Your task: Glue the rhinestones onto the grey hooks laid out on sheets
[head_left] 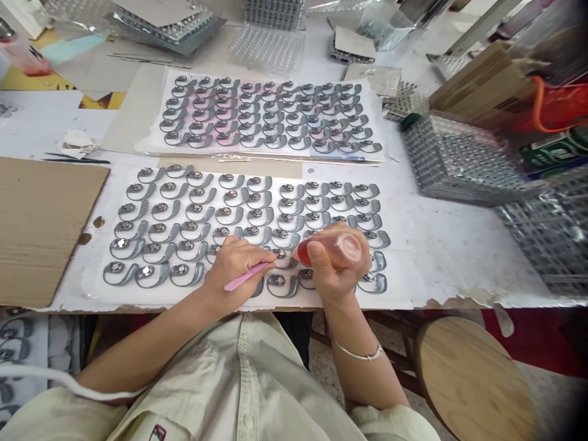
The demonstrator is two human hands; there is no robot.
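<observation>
My left hand [236, 269] is closed round a thin pink stick [245, 277], its tip close to a grey curved piece with a round metal top [282, 253]. In my right hand [337, 275] is a small squeeze bottle [337, 248] with red liquid, tilted so its nozzle points left at that same piece. Whether the nozzle touches it I cannot tell. Rows of similar grey curved pieces [193, 229] lie on a white sheet [101, 291] beneath both hands. My hands cover some of the pieces in the front rows.
Behind lies a second sheet [154, 138] with more rows of grey pieces. Stacked clear trays [459, 159] stand at the right, near a cardboard box [482, 86]. A cardboard sheet [46, 233] lies at the left. A round wooden stool [473, 380] is below the table edge.
</observation>
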